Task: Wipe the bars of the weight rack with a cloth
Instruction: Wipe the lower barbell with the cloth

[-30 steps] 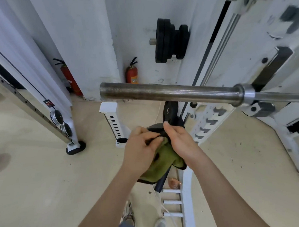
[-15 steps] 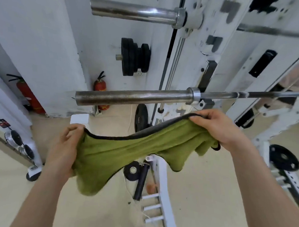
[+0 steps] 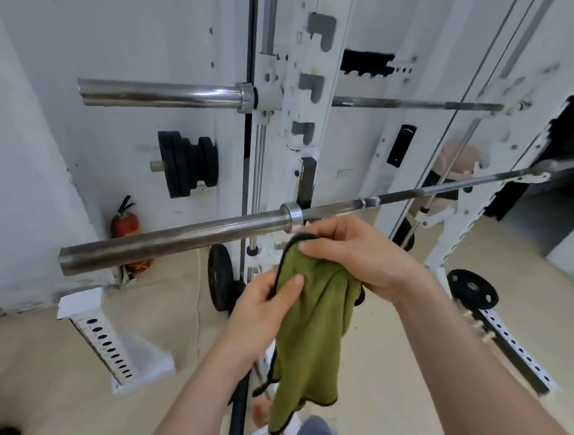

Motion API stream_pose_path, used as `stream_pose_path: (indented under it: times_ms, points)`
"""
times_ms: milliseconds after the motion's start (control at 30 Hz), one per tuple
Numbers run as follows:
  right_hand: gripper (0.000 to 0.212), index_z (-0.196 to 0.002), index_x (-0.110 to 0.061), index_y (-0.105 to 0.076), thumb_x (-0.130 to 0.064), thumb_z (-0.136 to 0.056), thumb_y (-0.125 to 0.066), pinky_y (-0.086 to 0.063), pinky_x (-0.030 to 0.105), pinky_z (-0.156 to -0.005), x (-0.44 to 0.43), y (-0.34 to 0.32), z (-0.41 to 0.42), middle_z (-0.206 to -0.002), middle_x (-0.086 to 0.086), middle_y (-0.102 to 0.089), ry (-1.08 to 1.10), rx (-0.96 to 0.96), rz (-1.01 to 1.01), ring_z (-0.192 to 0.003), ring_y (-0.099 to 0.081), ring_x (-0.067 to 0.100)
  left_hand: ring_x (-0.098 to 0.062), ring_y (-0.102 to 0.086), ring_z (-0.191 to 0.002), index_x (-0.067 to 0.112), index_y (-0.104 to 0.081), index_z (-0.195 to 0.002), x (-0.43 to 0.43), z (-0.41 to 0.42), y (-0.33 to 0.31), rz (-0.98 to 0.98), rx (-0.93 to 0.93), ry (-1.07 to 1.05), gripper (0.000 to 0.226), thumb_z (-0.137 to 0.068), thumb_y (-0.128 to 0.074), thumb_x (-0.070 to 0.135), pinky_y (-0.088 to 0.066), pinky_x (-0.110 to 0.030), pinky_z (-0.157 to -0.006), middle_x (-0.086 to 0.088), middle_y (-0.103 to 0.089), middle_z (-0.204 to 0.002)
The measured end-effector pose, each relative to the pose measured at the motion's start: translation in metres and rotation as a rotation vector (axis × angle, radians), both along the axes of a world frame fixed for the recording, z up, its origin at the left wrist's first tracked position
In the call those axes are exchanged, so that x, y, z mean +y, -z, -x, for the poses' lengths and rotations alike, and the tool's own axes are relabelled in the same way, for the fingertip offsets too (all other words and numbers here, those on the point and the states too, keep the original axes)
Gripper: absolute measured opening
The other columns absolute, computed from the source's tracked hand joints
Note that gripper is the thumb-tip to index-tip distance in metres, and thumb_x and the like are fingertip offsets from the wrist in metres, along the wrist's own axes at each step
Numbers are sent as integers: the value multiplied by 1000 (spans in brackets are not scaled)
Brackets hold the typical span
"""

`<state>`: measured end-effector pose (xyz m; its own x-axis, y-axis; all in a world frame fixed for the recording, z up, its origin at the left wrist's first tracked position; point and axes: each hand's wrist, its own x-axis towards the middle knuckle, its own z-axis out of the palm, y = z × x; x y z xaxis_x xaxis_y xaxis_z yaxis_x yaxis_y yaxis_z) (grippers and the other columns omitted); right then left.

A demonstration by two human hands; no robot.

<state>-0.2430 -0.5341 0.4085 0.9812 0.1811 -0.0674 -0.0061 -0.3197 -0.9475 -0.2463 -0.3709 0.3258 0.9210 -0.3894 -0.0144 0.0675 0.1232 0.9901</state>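
Nearest, the left hand pinches the black-hemmed edge of the olive-green towelling cloth between thumb and fingers. The right hand, just above and beside it, curls its fingers over the bunched top of the same cloth. Both grips are closed on fabric, and the rest hangs loose below them toward the floor. The cloth touches no bar yet. Just beyond and above the right grip, close to its knuckles, runs the thick dull-steel lower barbell. Its long axis lies crosswise, from the open sleeve end well off to the left of the grips, through the bright steel collar directly over the right grip, then on as a thinner shaft away to the right. The right hand is the nearer one, so I judge the coming move to be a short lift forward and up to drape the cloth over the sleeve beside the collar, then a slide leftward along that axis. Farther back and higher than both grips, a second polished steel bar lies level on the white perforated rack upright. Beyond, left of the grips, black round weight plates sit on a wall peg, with a red fire extinguisher against the wall below them
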Motion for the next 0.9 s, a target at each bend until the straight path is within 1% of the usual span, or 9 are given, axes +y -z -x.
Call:
stream_pose_path:
  times_ms: [100, 167, 300, 367, 500, 600, 767, 833, 900]
  points:
    - [31, -105, -14, -69, -16, -76, -81, -54, 43, -91, -44, 5, 2, -106, 11, -69, -38, 22, -1, -93, -68, 26, -33, -70, -92, 10, -74, -94, -24, 0, -11, 141, 119, -51, 39, -80, -59, 42, -56, -40, -82, -18, -73, -98]
    - [44, -111, -19, -66, -21, -71, -85, -54, 40, -91, -76, 10, 1, -112, 6, -70, -111, 102, 202, -101, -68, 24, -33, -70, -92, 12, -77, -89, -39, -5, -16, 179, 141, -67, 39, -80, -58, 45, -55, -43, -84, -18, -73, -97]
    - [12, -93, -20, -72, -20, -81, -77, -56, 33, -82, -146, 38, -12, -91, -2, -75, -147, 147, 538, -84, -69, 13, -29, -71, -93, 9, -75, -95, -83, -22, -24, 329, 195, -124, 41, -77, -63, 44, -56, -41, -81, -16, -73, -99]
    - [2, -89, -23, -73, -24, -87, -71, -50, 32, -74, -188, 55, -25, -85, -4, -73, -20, 108, 386, -79, -65, 13, -28, -71, -95, 8, -75, -99, -116, -35, -24, 359, 191, -99, 41, -78, -61, 40, -58, -36, -76, -15, -73, -102]
    - [21, -110, -14, -68, -18, -96, -53, -57, 38, -60, -278, 68, -53, -98, 11, -71, 195, 226, -459, -88, -69, 30, -20, -71, -91, 14, -80, -82, -210, -65, -19, 304, 127, -32, 23, -79, -61, 27, -57, -29, -76, -12, -74, -98]
    - [25, -107, -15, -68, -27, -94, -50, -51, 27, -44, -349, 70, -73, -88, 8, -68, 306, 244, -655, -65, -66, 21, -23, -70, -78, 10, -77, -74, -295, -92, -9, 195, 104, -31, 17, -74, -71, 26, -55, -33, -72, -13, -73, -84]
    - [12, -100, -28, -69, -28, -95, -58, -55, 36, -72, -458, 68, -96, -91, -1, -76, 574, 195, -495, -85, -70, 19, -26, -53, -72, -9, -58, -90, -413, -118, 3, -155, 63, -94, 70, -69, -68, 57, -43, -43, -70, -16, -59, -76]
    - [13, -105, -33, -63, -29, -93, -61, -56, 42, -82, -497, 67, -105, -100, 3, -72, 574, 113, -276, -91, -68, 21, -27, -58, -77, -3, -62, -96, -448, -124, 5, -204, 113, -133, 51, -83, -64, 47, -50, -51, -78, -26, -64, -86]
    - [28, -109, -42, -54, -24, -91, -63, -56, 43, -85, -524, 62, -112, -101, 2, -67, 481, 36, -81, -90, -66, 20, -23, -64, -82, 9, -68, -96, -477, -133, 9, -226, 148, -175, 20, -95, -57, 26, -52, -47, -86, -19, -69, -96]
